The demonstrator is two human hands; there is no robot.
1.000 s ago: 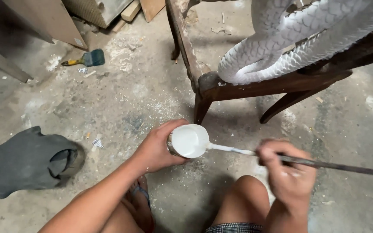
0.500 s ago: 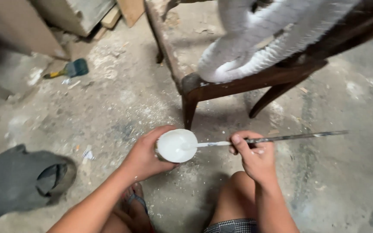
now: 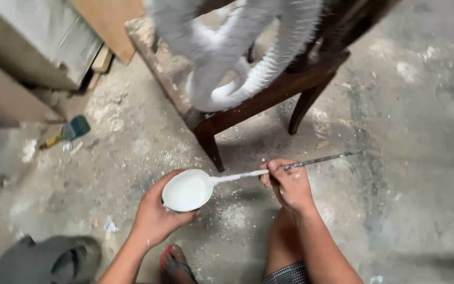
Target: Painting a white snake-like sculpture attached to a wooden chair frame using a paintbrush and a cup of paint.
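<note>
My left hand point(image 3: 156, 216) cups a small white bowl point(image 3: 187, 190) filled with white paste, held above the concrete floor. My right hand point(image 3: 289, 185) grips a long thin metal tool point(image 3: 316, 159) whose paste-coated end reaches into the bowl's right side. Just beyond the hands stands a dark wooden stool point(image 3: 269, 92) carrying a white ribbed plaster sculpture point(image 3: 248, 68) that curls down over its seat.
A small brush with a teal head point(image 3: 69, 131) lies on the floor at left. Boards and panels point(image 3: 38, 52) lean at the upper left. A dark grey cloth point(image 3: 43, 260) lies at bottom left. My knee point(image 3: 285, 242) and sandalled foot point(image 3: 174, 265) are below the hands.
The view has tilted down and left, so the stool and sculpture sit higher in frame. Both hands keep their hold; the tool's coated end stays in the bowl.
</note>
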